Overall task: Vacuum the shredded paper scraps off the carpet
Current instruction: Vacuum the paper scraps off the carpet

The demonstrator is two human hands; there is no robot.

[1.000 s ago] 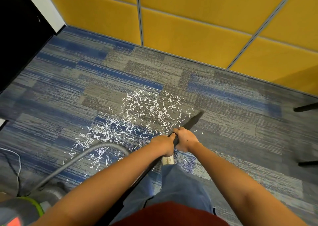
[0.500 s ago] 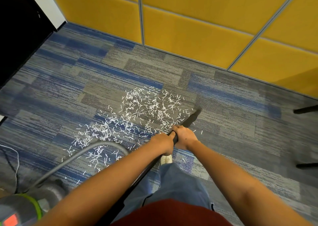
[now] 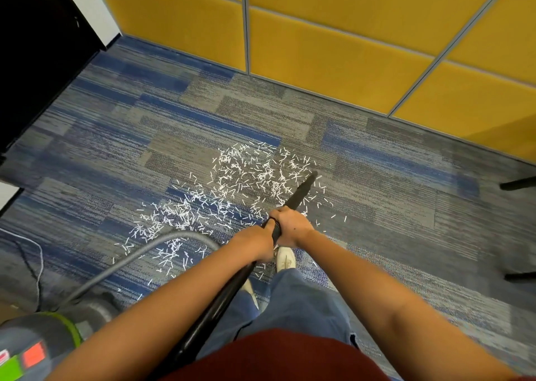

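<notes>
- Step in hand, as judged: suction is at its start. The vacuum wand [image 3: 301, 192] is gripped two-handed and its narrow tip is set down at the right edge of the scatter.
- Right hand [image 3: 291, 225]: placed forward on the wand, with its fingers curled round the tube and pressed together.
- Left hand [image 3: 255, 242]: placed just behind the right one. It is wrapped round the same tube, and its fingertips are hidden underneath.
- Paper scraps [image 3: 246, 183]: short white slivers, thin and light, lying loose on the blue-grey carpet [image 3: 406, 212].
- The densest patch is seen at 11 to 12 o'clock of the hands. A second band trails out toward 8 and 9 o'clock, and a few strays lie at 2 to 3 o'clock.
- Some scraps are overlain by the grey hose [image 3: 150, 250], which curves back to the vacuum body [image 3: 37, 348] at 7 o'clock of the frame.
- A few scraps are noted close to the white shoe [image 3: 285, 260].
- Most of the scatter appears uncollected.
- Next move, as judged: the tip is to be kept low on the pile and drawn from 1 o'clock leftward in slow overlapping passes.
- The hose is then to be shifted so that the covered scraps can be reached.
</notes>
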